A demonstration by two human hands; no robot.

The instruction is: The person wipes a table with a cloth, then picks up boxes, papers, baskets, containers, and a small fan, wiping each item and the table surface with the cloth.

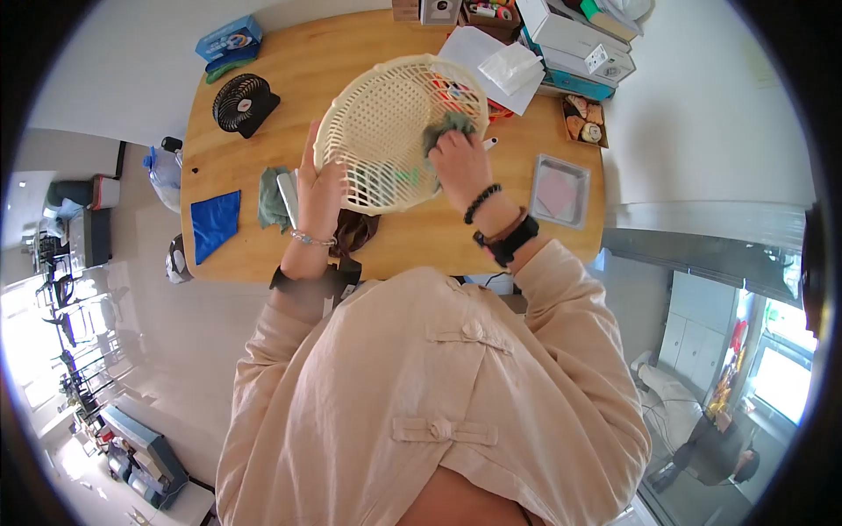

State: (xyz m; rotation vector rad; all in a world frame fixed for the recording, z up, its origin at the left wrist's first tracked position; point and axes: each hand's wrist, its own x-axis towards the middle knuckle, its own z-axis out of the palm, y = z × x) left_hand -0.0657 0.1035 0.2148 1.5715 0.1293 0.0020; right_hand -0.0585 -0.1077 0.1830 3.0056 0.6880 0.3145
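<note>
A round cream plastic basket [377, 123] with lattice sides is held up over the wooden table, its inside turned toward me. My left hand [321, 188] grips its left rim, with the fingers partly hidden by the basket. Bunched in my right hand [460, 160] is a grey-green cloth [449, 125], pressed against the basket's right inner side. Below the left side of the basket, another grey-green cloth [274, 197] lies on the table beside a white object [288, 197]. A dark brown item [354, 233] lies partly under the basket.
On the table [421, 250] are a small black fan [245, 103], a folded blue cloth [216, 224] and a clear tray [560, 191] with a pink square. White paper [478, 53] and stacked boxes [579, 44] stand at the back right. A person [712, 447] is at the far lower right.
</note>
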